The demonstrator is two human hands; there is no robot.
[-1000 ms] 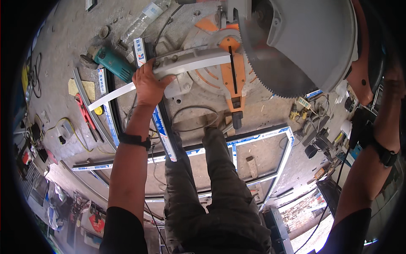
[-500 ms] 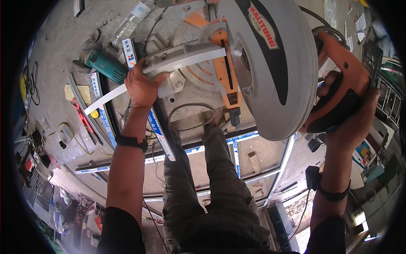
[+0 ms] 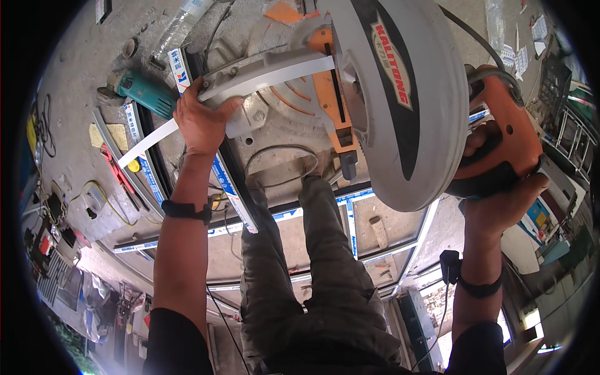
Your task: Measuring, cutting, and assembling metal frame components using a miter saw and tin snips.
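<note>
Holding a white strip (image 3: pixel 287 75) with the left hand (image 3: pixel 203 122) along the grey fence (image 3: pixel 262 64) of a mitre saw, hand half closed, fingers bent over the back edge, thumb stretched to the right in front. Wrapping the right hand (image 3: pixel 497 209) round the saw's orange handle (image 3: pixel 515 125), fingers curled through the opening, thumb out along the lower edge. Having the strip's right end at the slotted orange plate (image 3: pixel 326 94), close beside the big grey blade guard (image 3: pixel 440 100), and the left end well past the hand, over the floor (image 3: pixel 69 119).

Leaving a fair gap between left hand and plate, but hardly any between plate and guard. Standing with both trouser legs (image 3: pixel 325 228) on the near side of the saw, over a film-wrapped frame (image 3: pixel 420 240) lying on the floor.

Having a blue-and-white wrapped profile (image 3: pixel 232 194) pass under the left hand, ending beside the left leg, with a second profile (image 3: pixel 142 150) farther left. Seeing a green angle grinder (image 3: pixel 144 90) just left of that hand, a red-handled tool (image 3: pixel 114 162) near the strip's left tip, and a clear plastic bottle (image 3: pixel 178 28) farther off.
</note>
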